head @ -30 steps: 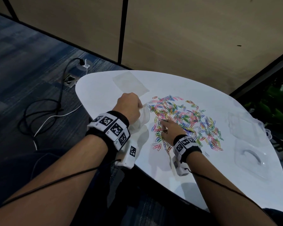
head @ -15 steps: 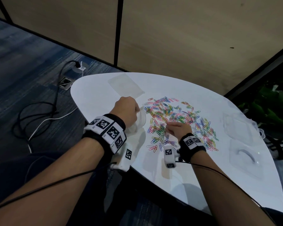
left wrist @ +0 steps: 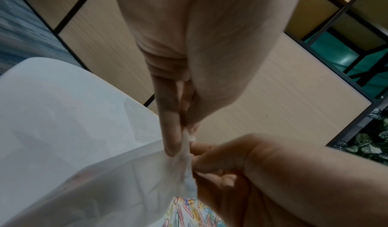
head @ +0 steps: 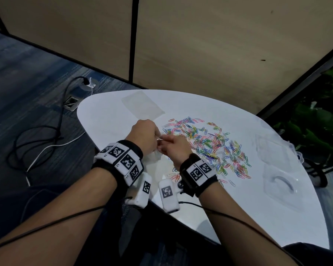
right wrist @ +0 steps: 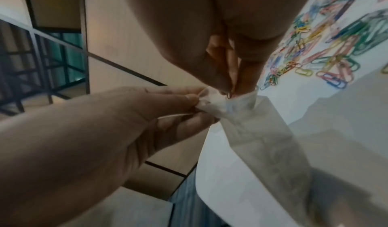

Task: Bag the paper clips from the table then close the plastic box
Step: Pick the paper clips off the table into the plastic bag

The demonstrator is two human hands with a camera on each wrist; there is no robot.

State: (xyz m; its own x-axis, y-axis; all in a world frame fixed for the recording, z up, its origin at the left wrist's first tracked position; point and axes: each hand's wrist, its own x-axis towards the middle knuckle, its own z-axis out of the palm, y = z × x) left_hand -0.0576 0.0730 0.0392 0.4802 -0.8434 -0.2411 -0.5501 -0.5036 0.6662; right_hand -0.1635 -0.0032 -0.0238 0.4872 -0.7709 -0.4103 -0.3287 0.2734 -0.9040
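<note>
Many coloured paper clips [head: 210,148] lie spread over the middle of the white table [head: 108,120]. My left hand [head: 157,138] pinches the rim of a small clear plastic bag [head: 154,156] just above the table's near left edge. In the left wrist view the thumb and forefinger [left wrist: 171,141] squeeze the bag [left wrist: 126,180] at its top. My right hand [head: 163,144] meets it at the bag's mouth. In the right wrist view its fingertips [right wrist: 222,81] pinch a reddish paper clip [right wrist: 230,93] over the bag [right wrist: 262,139]. The clear plastic box [head: 273,150] lies open at the right, lid [head: 281,186] beside it.
A second flat clear bag [head: 142,106] lies at the table's far left. Cables [head: 52,135] and a floor socket [head: 71,102] are on the carpet to the left. A wood-panelled wall stands behind the table, and green plants [head: 319,123] beyond its right edge.
My right hand has left the pile of clips and moved left to the bag's mouth. The left hand has kept its hold on the bag.
</note>
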